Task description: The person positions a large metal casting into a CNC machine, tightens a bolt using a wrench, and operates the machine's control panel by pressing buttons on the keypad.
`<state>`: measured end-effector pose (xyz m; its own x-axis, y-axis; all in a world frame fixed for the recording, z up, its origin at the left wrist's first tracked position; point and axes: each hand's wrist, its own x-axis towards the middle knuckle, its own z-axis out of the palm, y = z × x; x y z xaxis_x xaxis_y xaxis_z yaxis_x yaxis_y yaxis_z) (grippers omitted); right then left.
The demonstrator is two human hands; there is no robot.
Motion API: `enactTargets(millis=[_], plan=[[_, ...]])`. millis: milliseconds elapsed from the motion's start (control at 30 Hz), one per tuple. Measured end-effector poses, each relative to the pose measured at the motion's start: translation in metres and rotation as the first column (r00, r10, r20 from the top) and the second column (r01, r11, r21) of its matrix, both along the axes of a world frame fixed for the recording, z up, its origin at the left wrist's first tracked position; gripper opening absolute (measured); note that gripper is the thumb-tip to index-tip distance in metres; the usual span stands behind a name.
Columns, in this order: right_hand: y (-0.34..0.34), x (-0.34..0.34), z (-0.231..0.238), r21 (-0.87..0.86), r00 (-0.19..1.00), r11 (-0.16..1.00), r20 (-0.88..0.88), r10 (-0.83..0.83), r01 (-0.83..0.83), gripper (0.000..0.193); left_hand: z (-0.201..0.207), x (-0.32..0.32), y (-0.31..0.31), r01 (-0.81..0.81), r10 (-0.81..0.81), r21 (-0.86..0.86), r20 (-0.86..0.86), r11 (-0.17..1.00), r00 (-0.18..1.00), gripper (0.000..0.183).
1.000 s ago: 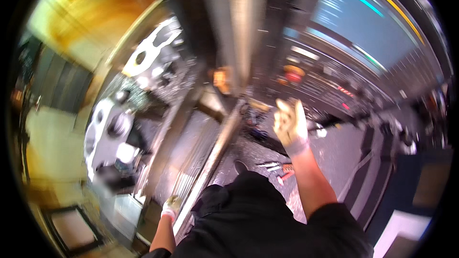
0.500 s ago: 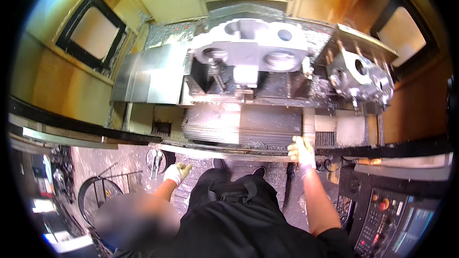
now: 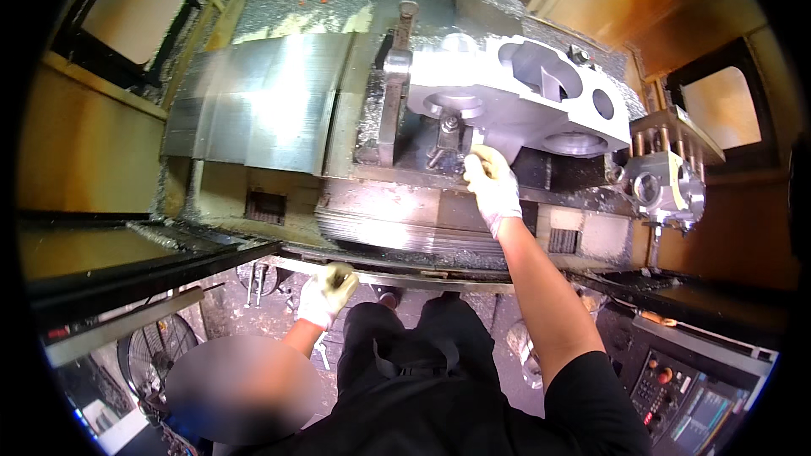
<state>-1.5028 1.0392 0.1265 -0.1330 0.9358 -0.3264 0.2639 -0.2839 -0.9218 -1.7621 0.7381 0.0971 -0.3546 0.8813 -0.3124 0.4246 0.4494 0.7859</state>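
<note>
My right hand (image 3: 493, 189), in a pale work glove, reaches into the machine with its fingers bent together at the lower edge of a large silver-grey metal casting (image 3: 507, 110). What those fingertips hold or touch, if anything, is too small to make out. Just left of them is a dark clamp (image 3: 449, 125) with a bolt, by a round opening in the casting. Lower down, at the machine's front sill, my gloved left hand (image 3: 328, 297) is curled closed. A dark rounded patch shows at its fingers; I cannot tell what it is.
A slanted metal cover (image 3: 270, 101) lies left of the casting, beside an upright dark bracket (image 3: 395, 93). At the right hangs a multi-holed metal fixture (image 3: 667, 190). Metal chips cover the rear. A control panel (image 3: 680, 397) stands lower right, a floor fan (image 3: 156, 350) lower left.
My right hand has moved from the front sill up and inward to the casting's lower edge. My left hand has risen slightly to the sill. The view has shifted left and closer to the casting.
</note>
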Motion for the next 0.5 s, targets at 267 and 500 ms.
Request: enactTargets(millis=[267,500], plan=[[0.054,0.068,0.147,0.285,0.996,0.958,0.068,-0.058,0.036,0.032,0.073,0.078,0.267,0.177,-0.045,0.434,-0.298,0.883,0.953,0.061],[0.278,0.157,0.172,0.392,0.628,0.884,0.763,-0.156,-0.256,0.062,0.044,0.073,0.339,0.293,-0.19,0.216,-0.401,0.931,0.896,0.029]])
